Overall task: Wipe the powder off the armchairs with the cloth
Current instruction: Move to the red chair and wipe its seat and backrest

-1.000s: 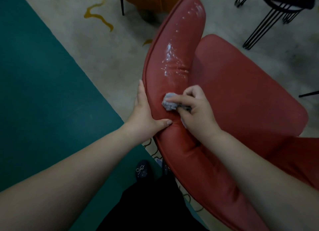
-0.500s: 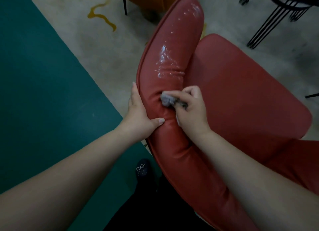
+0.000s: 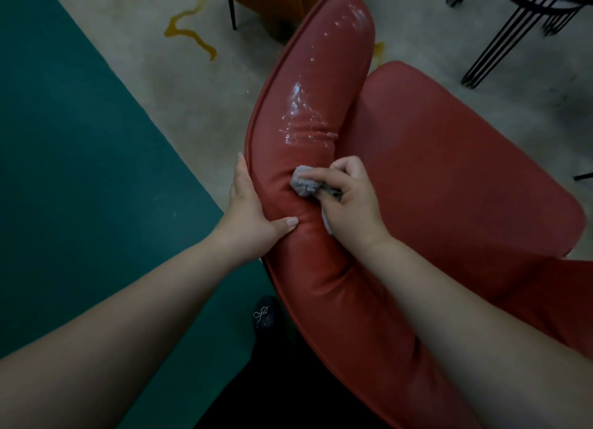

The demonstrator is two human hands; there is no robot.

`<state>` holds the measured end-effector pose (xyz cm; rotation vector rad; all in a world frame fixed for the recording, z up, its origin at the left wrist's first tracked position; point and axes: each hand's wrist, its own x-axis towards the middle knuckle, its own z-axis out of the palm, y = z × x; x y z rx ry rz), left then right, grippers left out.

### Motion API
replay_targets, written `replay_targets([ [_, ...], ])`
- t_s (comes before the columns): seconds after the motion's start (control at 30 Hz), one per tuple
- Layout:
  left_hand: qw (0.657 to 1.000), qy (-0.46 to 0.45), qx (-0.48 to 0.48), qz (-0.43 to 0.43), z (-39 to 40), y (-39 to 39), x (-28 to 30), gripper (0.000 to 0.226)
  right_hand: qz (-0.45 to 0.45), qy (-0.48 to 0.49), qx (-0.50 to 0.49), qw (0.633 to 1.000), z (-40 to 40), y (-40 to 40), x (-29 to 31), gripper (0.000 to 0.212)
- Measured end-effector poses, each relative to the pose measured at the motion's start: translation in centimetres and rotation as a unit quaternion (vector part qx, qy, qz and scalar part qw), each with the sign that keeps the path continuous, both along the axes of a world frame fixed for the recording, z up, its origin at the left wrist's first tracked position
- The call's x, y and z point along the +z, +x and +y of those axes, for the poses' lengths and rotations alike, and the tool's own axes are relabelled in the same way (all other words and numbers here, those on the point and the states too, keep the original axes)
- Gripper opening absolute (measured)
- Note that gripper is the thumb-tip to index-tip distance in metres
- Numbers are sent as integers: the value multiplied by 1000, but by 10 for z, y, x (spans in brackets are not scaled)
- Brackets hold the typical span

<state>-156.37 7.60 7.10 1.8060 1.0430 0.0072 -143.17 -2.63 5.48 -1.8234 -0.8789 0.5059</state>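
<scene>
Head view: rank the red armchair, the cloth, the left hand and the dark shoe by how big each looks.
1. red armchair, by far the largest.
2. left hand.
3. dark shoe, partly hidden, so its rank against the hand is unsure.
4. cloth, mostly bunched inside the right hand.

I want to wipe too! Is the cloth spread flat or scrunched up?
Scrunched up. The cloth is a grey wad pinched in the right hand, pressed on the red armrest.
</scene>
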Motion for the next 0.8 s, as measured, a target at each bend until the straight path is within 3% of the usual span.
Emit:
replay_targets([
  [0.1,999,-1,29,-15,-2,2,-1,120,87,8,-83,993,3,3,1,35],
  [0.23,997,2,71,-29,-4,6,-1,95,121,-82,-188,971,-27,-2,-18,29],
  [0.53,984,122,132,14,18,46,3,65,112,-1,-136,984,7,7,-5,30],
  [0.67,969,202,126,61,8,52,6,61,136,-7,-149,979,5,10,-6,31],
  [0.8,962,232,123,77,6,50,6,63,83,27,-89,992,10,-3,-1,37],
])
